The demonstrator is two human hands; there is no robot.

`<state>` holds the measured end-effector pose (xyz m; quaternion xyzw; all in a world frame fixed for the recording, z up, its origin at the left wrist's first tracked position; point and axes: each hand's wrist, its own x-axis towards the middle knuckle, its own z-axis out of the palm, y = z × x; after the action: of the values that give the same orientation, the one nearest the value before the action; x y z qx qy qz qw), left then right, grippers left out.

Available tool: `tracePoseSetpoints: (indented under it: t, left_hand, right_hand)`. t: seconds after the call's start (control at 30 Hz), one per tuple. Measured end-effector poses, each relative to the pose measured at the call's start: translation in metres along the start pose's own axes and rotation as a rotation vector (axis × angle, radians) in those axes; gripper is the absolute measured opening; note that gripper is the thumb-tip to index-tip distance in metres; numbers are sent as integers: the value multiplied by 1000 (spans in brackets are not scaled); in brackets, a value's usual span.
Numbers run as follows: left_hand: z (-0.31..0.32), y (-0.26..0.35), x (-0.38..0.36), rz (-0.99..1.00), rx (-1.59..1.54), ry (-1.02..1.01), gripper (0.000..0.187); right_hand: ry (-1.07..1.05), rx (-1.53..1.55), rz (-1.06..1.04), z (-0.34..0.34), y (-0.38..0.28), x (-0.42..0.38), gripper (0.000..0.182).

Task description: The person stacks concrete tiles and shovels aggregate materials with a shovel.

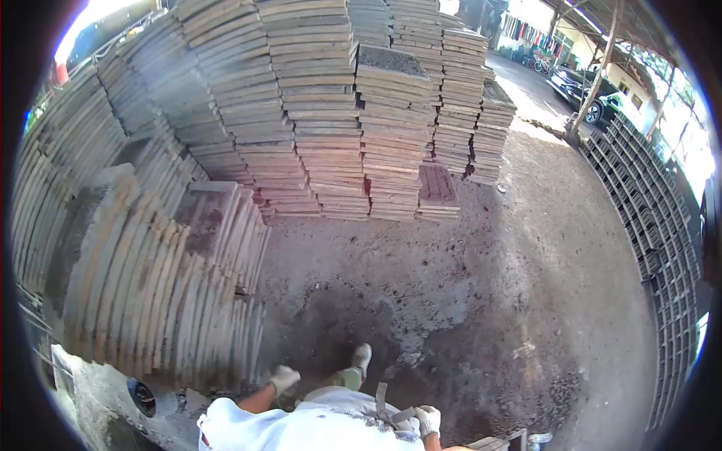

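Grey-brown boards, weathered, are standing in tall stacks [331,113] ahead of you and leaning in a curved row [158,293] just to your left.

Head view, item by item:
- Left hand [284,378]: gloved, hanging just beside the foot of the leaning row, touching nothing that can be made out. Whether its grip is clenched or loose is too small to tell.
- Right hand [429,419]: gloved, resting near your waist beside a strap; grip likewise unreadable, and it seems to be holding nothing.
- Shoe [362,356]: stepping onto damp, crumbly dirt floor [481,301].
- Block rows [647,225]: lining your right side.

Risk, as a judgement: you are passing close to the leaning row, so a knock could be tipping boards onto your leg; the wet patch could be slipping underfoot.
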<state>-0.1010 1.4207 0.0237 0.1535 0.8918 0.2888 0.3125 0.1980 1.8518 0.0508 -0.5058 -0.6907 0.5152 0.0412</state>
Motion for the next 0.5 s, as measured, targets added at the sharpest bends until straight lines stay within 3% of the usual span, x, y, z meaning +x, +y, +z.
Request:
tracePoseSetpoints:
  t: [0.03, 0.07, 0.13, 0.3, 0.5]
  left_hand:
    - [2, 13, 33, -363, -403, 76, 32]
    - [22, -18, 90, -247, -266, 170, 31]
    - [-44, 87, 111, -405, -827, -41, 28]
    - [-100, 227, 229, -123, -819, 38, 23]
    - [-135, 365, 318, -77, -618, 64, 19]
  right_hand:
    - [-31, 7, 19, -12, -12, 7, 30]
    - [-43, 6, 23, -23, -24, 13, 30]
    - [-3, -11, 62, -38, -60, 21, 27]
    - [56, 193, 152, -67, -105, 81, 24]
    - [35, 129, 179, -95, -154, 181, 22]
